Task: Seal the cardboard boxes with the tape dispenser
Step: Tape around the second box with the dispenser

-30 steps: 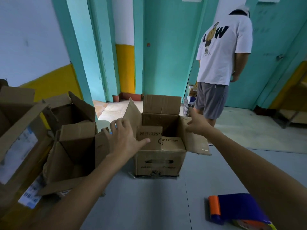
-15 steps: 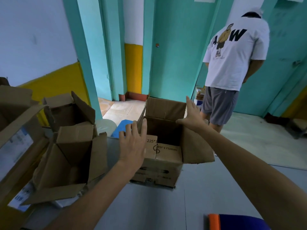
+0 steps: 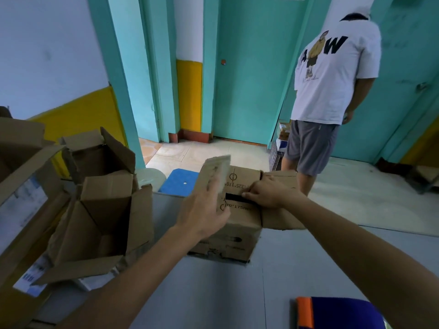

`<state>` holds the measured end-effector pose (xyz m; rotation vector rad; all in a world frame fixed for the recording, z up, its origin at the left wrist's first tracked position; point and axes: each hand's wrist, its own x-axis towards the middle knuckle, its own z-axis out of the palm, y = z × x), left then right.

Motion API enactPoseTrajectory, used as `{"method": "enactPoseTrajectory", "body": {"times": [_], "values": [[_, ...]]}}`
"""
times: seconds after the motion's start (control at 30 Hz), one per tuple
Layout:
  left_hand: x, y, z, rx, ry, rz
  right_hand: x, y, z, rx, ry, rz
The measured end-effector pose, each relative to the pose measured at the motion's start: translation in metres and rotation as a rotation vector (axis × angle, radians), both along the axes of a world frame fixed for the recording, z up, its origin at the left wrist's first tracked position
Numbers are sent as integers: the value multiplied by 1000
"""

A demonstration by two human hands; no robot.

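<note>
On the grey table (image 3: 213, 293), my left hand (image 3: 204, 210), fingers straight, pushes the upright side flap (image 3: 216, 172) of the cardboard box (image 3: 237, 233) inward. My right hand (image 3: 268, 193) presses the folded flaps by the gap; whether it hooks an edge I cannot tell. Light, thin cardboard likely springs back, so I should hold it flat near the seam. The tape dispenser (image 3: 332, 312) lies near, untouched.

the tape dispenser (image 3: 332, 313), nearer and right of the cardboard box (image 3: 237, 224), is cut by the bottom edge. the box's left flap (image 3: 217, 170) and the left hand (image 3: 202, 214) on it are motion-blurred. the right hand (image 3: 268, 193) hides part of its print (image 3: 237, 207).
</note>
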<state>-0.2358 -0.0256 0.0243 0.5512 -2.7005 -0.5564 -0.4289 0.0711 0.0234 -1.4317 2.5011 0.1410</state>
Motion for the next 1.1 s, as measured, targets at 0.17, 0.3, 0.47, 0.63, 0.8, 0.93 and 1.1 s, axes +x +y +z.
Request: {"method": "enactPoseTrajectory", "body": {"times": [0.17, 0.3, 0.47, 0.63, 0.8, 0.93, 1.1], "values": [[6, -2, -31, -106, -192, -70, -14, 32, 13, -506, 156, -334], [4, -5, -35, -12, -131, -85, -21, 50, 19, -714, -407, -714], [5, -5, -34, 123, 20, -96, 1, 50, 20, -1168, -1049, -669], [-4, 3, -29, 271, 21, 74, 49, 31, -22, -486, -256, -156], [-16, 7, -36, 148, -69, 135, 57, 32, -39, -369, 0, -116], [-15, 20, -33, -45, -124, 127, 62, 43, -32, -497, -195, -125], [-20, 37, -32, -110, -196, 14, 69, 78, -29, -529, -135, -215]]}}
